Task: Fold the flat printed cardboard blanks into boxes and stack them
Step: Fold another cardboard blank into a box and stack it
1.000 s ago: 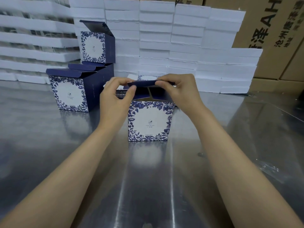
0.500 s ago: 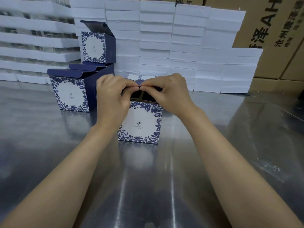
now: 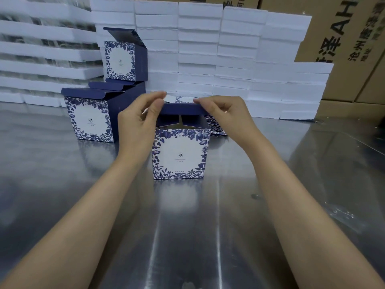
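Navy card sits between my fingers: I hold the lid flap (image 3: 183, 108) of the half-made box (image 3: 180, 155) level above its open mouth. My left hand (image 3: 138, 119) pinches the flap's left end, with the thumb on the near edge and the fingers curled over the far side. My right hand (image 3: 227, 114) holds the right end, its fingers bent over the top of the flap. Its thumb is tucked beneath, where I cannot see it well.

The box stands upright in the middle of the steel table (image 3: 187, 236). Its white front face with the blue leaf border is turned toward me. Under the raised flap the dark inside shows.

Just behind the box and my right hand lies a stack of flat blanks (image 3: 216, 127), mostly hidden, with only its edges and a strip of its printed top showing.

To my left and further back, apart from the box in my hands, the lower boxes (image 3: 89, 119) stand side by side, their lids lying loose over their tops. The top box (image 3: 123, 57) rests on them with its lid tilted up.

White foam slabs (image 3: 198, 49) are piled in columns along the back of the table. Brown cartons (image 3: 343, 38) with black lettering rise behind them on the right.
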Action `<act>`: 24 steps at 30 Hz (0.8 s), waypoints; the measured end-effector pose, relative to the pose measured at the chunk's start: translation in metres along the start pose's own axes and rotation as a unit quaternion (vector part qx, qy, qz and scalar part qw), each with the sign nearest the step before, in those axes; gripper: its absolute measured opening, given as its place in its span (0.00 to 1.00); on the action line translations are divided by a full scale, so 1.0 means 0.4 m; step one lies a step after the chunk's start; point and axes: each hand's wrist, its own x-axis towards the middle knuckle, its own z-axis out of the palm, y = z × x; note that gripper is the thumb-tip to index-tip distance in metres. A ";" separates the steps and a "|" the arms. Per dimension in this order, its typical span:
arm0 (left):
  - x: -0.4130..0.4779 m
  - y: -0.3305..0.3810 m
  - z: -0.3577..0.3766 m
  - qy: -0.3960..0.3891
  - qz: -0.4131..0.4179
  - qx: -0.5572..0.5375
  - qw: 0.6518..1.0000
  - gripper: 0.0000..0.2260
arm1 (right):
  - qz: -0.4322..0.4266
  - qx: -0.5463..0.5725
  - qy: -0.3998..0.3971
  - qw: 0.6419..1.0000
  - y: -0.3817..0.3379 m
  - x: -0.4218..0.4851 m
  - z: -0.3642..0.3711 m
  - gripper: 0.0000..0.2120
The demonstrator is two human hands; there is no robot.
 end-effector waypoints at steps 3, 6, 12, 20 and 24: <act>0.000 -0.002 0.004 -0.011 -0.035 -0.006 0.999 0.13 | 0.032 -0.005 -0.023 0.999 -0.014 0.002 0.000 0.14; -0.010 -0.027 0.012 -0.049 -0.064 0.006 0.997 0.13 | 0.054 -0.028 -0.069 0.996 0.001 -0.002 0.007 0.13; -0.021 -0.071 0.016 -0.127 -0.119 -0.060 0.983 0.07 | 0.119 0.021 -0.055 0.991 0.056 -0.011 0.017 0.11; -0.056 -0.134 0.038 -0.152 -0.176 -0.051 0.971 0.25 | 0.193 0.142 -0.098 0.966 0.107 -0.035 0.014 0.10; -0.044 -0.120 0.032 -0.088 -0.107 -0.015 0.990 0.23 | 0.089 0.098 -0.024 0.991 0.070 -0.022 0.040 0.12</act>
